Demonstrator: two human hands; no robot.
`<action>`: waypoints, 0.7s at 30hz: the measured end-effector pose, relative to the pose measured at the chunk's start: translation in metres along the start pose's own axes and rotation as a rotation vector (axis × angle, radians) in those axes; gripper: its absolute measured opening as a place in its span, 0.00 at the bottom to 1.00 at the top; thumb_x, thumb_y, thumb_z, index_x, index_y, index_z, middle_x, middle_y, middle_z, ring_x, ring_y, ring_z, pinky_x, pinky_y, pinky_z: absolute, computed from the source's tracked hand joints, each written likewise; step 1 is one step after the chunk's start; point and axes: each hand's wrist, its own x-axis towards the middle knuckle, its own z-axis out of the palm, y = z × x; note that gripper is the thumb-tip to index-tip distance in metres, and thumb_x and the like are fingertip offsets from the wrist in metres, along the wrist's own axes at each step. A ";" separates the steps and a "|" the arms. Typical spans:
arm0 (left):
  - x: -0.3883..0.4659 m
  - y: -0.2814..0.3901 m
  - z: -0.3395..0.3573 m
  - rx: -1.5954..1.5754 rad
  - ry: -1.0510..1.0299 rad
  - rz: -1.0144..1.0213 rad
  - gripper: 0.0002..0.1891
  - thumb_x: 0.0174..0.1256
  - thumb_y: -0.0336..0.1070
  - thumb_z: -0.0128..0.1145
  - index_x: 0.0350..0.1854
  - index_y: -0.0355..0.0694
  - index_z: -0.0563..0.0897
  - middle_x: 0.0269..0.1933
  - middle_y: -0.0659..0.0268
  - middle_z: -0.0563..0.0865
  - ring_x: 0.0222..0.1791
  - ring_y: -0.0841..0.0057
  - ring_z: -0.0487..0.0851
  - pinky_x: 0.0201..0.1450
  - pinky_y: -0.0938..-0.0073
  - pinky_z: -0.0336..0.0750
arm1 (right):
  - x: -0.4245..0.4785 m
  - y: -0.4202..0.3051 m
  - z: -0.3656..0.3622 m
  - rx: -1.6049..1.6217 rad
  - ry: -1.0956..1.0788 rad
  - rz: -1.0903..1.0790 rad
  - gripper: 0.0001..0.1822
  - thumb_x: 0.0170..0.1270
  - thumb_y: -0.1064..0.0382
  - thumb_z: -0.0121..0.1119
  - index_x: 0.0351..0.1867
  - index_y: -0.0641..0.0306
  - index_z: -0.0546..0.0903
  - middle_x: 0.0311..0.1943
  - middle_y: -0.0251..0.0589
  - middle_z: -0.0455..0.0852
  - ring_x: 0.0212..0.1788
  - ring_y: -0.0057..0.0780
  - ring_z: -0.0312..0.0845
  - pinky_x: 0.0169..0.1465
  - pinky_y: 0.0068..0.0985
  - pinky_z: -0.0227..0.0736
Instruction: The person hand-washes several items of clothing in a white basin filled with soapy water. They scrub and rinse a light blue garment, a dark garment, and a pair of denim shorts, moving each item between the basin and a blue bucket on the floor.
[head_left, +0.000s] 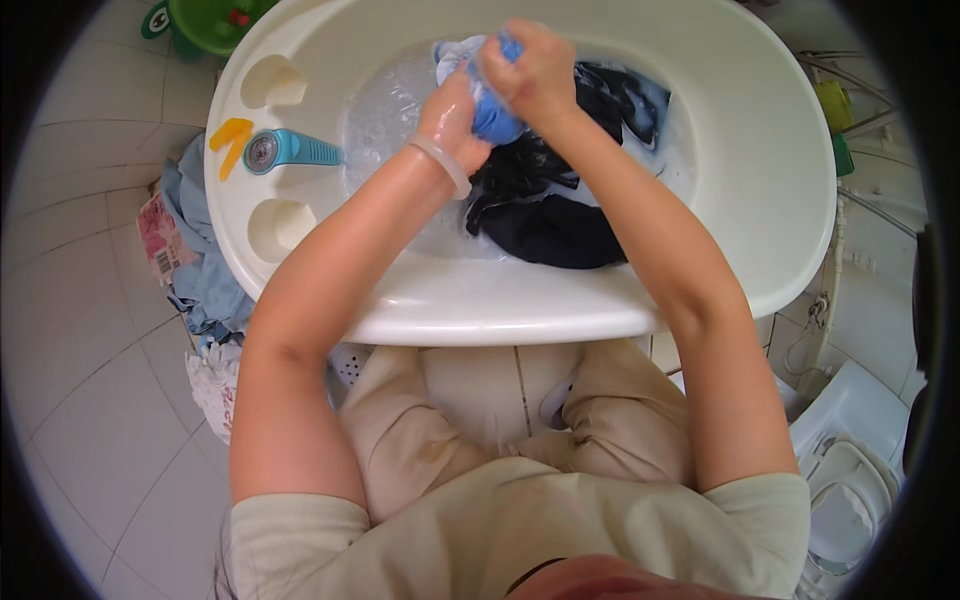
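A blue and white cloth, wet and bunched up, is gripped between both hands over a white plastic bathtub. My left hand, with a pale bangle at the wrist, holds its lower left part. Closed in a fist around the upper part is my right hand. Beneath and to the right of the hands, dark wet garments lie in soapy water. How the cloth is folded inside the fingers is hidden.
A turquoise shower head rests on the tub's left ledge beside a yellow-orange piece. Light blue clothes are heaped left of the tub, above a white plastic bag. A green basin stands at upper left, a white potty-like seat at lower right.
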 end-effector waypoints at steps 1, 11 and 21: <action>0.010 0.006 -0.020 -0.019 -0.202 0.001 0.16 0.72 0.47 0.42 0.50 0.41 0.74 0.46 0.63 0.81 0.48 0.71 0.79 0.51 0.68 0.76 | -0.006 -0.016 0.002 -0.010 0.014 -0.050 0.11 0.48 0.58 0.61 0.28 0.64 0.81 0.25 0.51 0.81 0.27 0.49 0.77 0.31 0.33 0.73; 0.001 0.006 -0.009 0.049 0.000 0.050 0.22 0.69 0.48 0.49 0.56 0.37 0.71 0.51 0.61 0.80 0.48 0.70 0.81 0.52 0.64 0.77 | 0.005 0.020 -0.008 -0.155 -0.019 0.088 0.13 0.54 0.52 0.56 0.33 0.56 0.84 0.32 0.50 0.84 0.34 0.50 0.80 0.37 0.40 0.75; -0.032 0.021 0.005 0.220 -0.034 -0.164 0.15 0.69 0.47 0.50 0.46 0.41 0.75 0.42 0.64 0.81 0.35 0.76 0.80 0.37 0.78 0.78 | -0.045 -0.063 -0.002 0.099 -0.175 -0.447 0.06 0.48 0.60 0.62 0.24 0.59 0.81 0.26 0.43 0.81 0.30 0.41 0.78 0.35 0.30 0.76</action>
